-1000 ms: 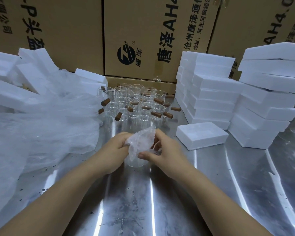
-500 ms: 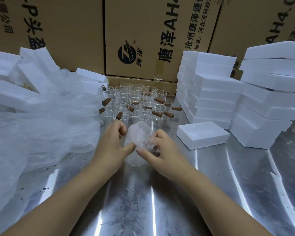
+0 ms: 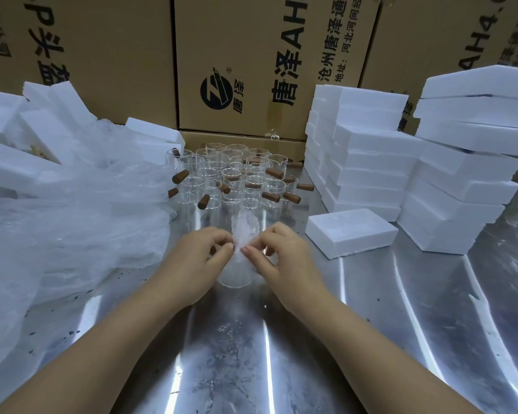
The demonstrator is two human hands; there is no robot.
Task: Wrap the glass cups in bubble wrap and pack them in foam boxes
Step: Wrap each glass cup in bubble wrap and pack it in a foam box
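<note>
Left hand (image 3: 198, 258), right hand (image 3: 281, 259) both pinch bubble wrap (image 3: 245, 230) over glass cup (image 3: 234, 279); cup cluster (image 3: 231, 177) close behind, foam box (image 3: 350, 231) near right

Over a shiny metal table (image 3: 281, 369), the left hand (image 3: 192, 258) and right hand (image 3: 284, 255) each pinch a small piece of bubble wrap (image 3: 244, 231), holding it over a clear glass cup (image 3: 234, 280) that stands between them. Just behind is a cluster of glass cups with brown wooden handles (image 3: 237, 174). A heap of bubble wrap (image 3: 72, 222) lies to the left, a single foam box (image 3: 352, 231) and stacked foam boxes (image 3: 365, 162) to the right, and printed cardboard cartons (image 3: 251, 40) along the back.
</note>
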